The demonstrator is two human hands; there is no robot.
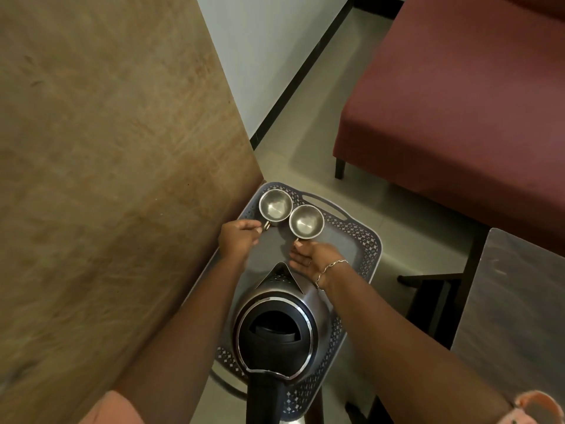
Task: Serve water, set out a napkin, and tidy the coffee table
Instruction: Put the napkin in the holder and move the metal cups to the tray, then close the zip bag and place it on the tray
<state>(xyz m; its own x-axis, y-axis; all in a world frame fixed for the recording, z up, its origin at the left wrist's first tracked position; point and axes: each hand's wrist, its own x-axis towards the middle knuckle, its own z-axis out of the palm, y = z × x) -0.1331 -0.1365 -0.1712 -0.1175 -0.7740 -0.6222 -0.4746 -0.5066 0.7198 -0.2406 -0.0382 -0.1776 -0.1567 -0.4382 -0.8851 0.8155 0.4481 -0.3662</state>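
At the far end of the grey tray [367,240], two steel cups side by side, rims touching or nearly so. Left cup [275,205] by the far-left corner, right cup [306,221] just nearer and to its right, both upright, shiny insides in view. At the near end of the same tray, a steel-and-black kettle [275,325], spout toward the cups, black handle toward the camera.

Reaching in from the lower left on a straight forearm: left hand [241,237], knuckles up, fingers curled, pinching the small handle of the left cup between thumb and fingertips.

Reaching in from the lower right, past the kettle's side: right hand [308,258], wrist bent, palm turned inward and partly up, fingers loosely stretched, thumb tip at the handle of the right cup. Gripping that handle or only touching it: cannot tell. Round the wrist, a thin chain bracelet [331,266].

Both hands low over the tray floor, apart from each other, with the kettle's spout between the two wrists.

Left of the tray, a broad wooden table [107,179], its edge hiding the tray's left rim. Beyond on the right, a maroon sofa [458,117]. At the lower right, a corner of grey table [519,316]. Along the bottom edge, a peach sleeve [113,408].
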